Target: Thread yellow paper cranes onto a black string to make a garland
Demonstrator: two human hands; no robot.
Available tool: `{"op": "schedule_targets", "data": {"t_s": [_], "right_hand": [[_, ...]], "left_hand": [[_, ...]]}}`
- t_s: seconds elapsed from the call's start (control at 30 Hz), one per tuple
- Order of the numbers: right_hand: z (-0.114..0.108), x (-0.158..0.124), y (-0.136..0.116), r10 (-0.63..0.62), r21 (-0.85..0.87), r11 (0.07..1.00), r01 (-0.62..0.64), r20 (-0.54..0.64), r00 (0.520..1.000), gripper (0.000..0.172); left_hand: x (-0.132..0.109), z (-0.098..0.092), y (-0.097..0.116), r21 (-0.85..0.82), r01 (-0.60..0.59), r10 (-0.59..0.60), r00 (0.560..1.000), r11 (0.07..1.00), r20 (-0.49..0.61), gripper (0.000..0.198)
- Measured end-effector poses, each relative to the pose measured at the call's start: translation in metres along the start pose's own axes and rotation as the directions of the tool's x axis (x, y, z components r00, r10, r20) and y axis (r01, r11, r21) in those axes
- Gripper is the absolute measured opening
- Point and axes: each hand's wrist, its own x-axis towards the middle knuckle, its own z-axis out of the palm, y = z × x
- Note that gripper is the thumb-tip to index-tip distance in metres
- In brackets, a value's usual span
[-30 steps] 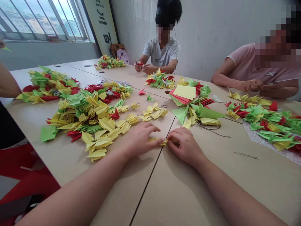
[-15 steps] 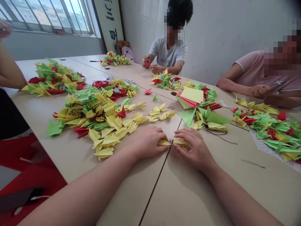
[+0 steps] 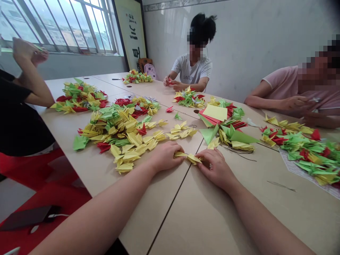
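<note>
Pinching a yellow folded paper (image 3: 187, 157) from both ends: left hand (image 3: 165, 156) curled, fingertips closed on its left tip; right hand (image 3: 215, 167) closed on its right tip. The paper sits low over the table (image 3: 212, 219), above the seam between two tabletops; cannot tell if it touches. Big pile of folded pieces (image 3: 119, 127) in yellow, green and red lies just beyond the left hand. Green triangle sheet (image 3: 208, 134) and stack of flat sheets (image 3: 214, 114) lie beyond the right hand. Second pile (image 3: 305, 145) far right. Other people sit around: white shirt (image 3: 192, 71), pink shirt (image 3: 287, 85), black shirt (image 3: 16, 109).
</note>
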Motion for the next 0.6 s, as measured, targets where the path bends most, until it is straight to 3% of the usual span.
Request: {"op": "schedule_targets", "data": {"t_s": [0.17,0.47,0.6], "right_hand": [[0.0004,0.0026,0.0040,0.041,0.059,0.997,-0.040,-0.025,0.999,0.018],[0.0020,0.0053,0.0023,-0.003,0.132,0.991,0.020,-0.123,0.992,0.011],[0.0010,0.0054,0.0007,-0.002,0.172,0.985,0.020,-0.102,0.995,0.012]], "left_hand": [[0.0005,0.0021,-0.0033,0.000,-0.034,0.034,0.996,0.999,-0.081,0.024],[0.0036,0.0009,-0.0017,-0.029,-0.052,0.053,0.999,0.998,0.013,0.014],[0.0028,-0.0002,0.0010,-0.027,-0.041,0.041,0.999,0.999,0.011,0.010]]}}
